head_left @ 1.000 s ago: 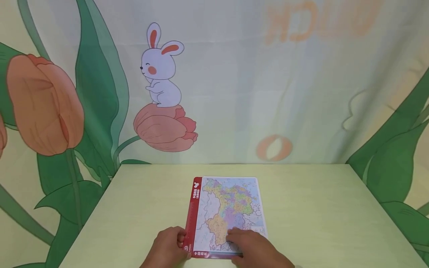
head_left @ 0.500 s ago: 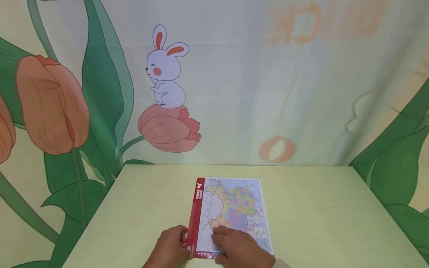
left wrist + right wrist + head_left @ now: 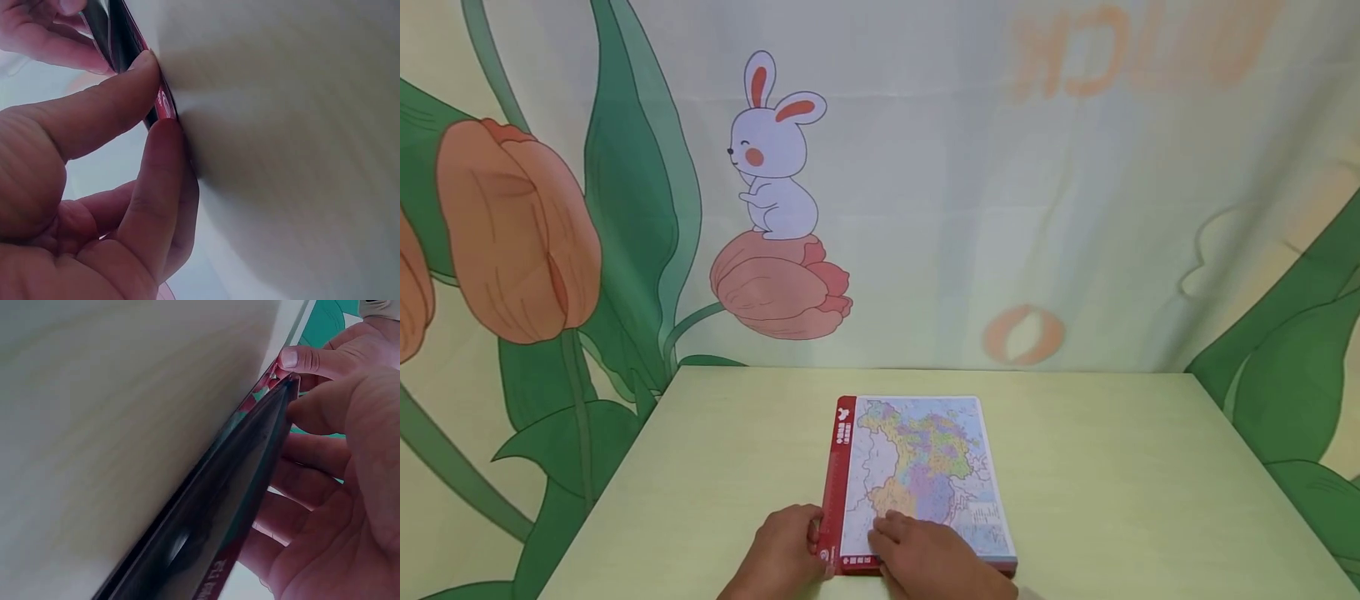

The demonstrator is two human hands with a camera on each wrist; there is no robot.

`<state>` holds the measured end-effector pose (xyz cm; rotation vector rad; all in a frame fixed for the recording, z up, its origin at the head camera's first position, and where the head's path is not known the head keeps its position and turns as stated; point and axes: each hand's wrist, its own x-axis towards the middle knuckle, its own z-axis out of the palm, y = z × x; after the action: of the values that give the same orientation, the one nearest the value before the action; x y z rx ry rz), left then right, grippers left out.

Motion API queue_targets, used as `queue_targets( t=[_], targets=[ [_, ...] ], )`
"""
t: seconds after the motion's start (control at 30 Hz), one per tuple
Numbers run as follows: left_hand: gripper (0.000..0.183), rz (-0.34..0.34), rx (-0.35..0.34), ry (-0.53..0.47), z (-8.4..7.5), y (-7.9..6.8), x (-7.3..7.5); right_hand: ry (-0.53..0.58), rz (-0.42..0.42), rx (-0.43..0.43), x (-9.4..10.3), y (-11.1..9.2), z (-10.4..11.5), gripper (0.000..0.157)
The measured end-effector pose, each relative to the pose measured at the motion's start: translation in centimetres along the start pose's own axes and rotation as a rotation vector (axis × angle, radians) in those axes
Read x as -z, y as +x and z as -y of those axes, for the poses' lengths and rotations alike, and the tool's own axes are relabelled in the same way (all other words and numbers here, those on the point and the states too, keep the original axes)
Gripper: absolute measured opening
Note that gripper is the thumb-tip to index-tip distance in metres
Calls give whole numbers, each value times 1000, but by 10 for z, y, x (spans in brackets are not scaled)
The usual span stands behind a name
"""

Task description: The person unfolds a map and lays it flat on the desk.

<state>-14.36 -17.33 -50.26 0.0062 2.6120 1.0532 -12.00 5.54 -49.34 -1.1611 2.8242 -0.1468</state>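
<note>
A laminated map sheet (image 3: pixel 928 458) with a red left border lies lengthwise on the table in the head view. At its near left corner my left hand (image 3: pixel 781 546) pinches the edge between thumb and finger. My right hand (image 3: pixel 934 557) grips the near edge, fingers over the printed face and thumb at the edge. In the right wrist view two thin layers show: a raised dark upper layer (image 3: pixel 219 487) and a red-edged lower layer (image 3: pixel 250 400) near the tabletop, with a narrow gap between them. The left wrist view shows the thumb and finger right at the thin red edge (image 3: pixel 166 103).
The pale wood-look table (image 3: pixel 1120 475) extends on both sides of the map. Behind it hangs a cloth backdrop (image 3: pixel 917 208) printed with tulips, leaves and a white rabbit (image 3: pixel 775 183).
My right hand has moved left along the near edge, closer to the left hand. The upper layer's near edge has risen a little. The head view has shifted slightly.
</note>
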Motion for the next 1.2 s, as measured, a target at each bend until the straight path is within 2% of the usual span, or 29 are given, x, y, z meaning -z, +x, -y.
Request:
queue_targets(
  t=[0.17,0.43,0.53,0.63,0.7,0.77,0.93,1.1,1.2],
  targets=[
    [57,10,9,6,-4,1,0,-44,-65,40,-2,-2,-3,30],
    [53,19,-6,36,-8,2,0,-93,-64,42,-2,-7,-5,36],
    [47,29,-33,34,-9,3,1,-137,-86,54,2,-12,-6,45],
    [43,30,-49,36,-9,4,1,-180,-104,61,6,-17,-8,70],
    [45,40,-32,40,-9,4,0,-207,-121,63,9,-22,-9,84],
    [48,47,-11,46,-8,4,0,-238,-151,61,11,-26,-11,89],
    [57,66,46,30,-8,5,-1,-303,-246,51,16,-36,-15,75],
    [65,77,92,-3,-8,5,0,-308,-276,8,24,-48,-23,75],
    [66,79,98,-4,-8,5,1,-351,-325,3,27,-56,-31,66]
  ],
)
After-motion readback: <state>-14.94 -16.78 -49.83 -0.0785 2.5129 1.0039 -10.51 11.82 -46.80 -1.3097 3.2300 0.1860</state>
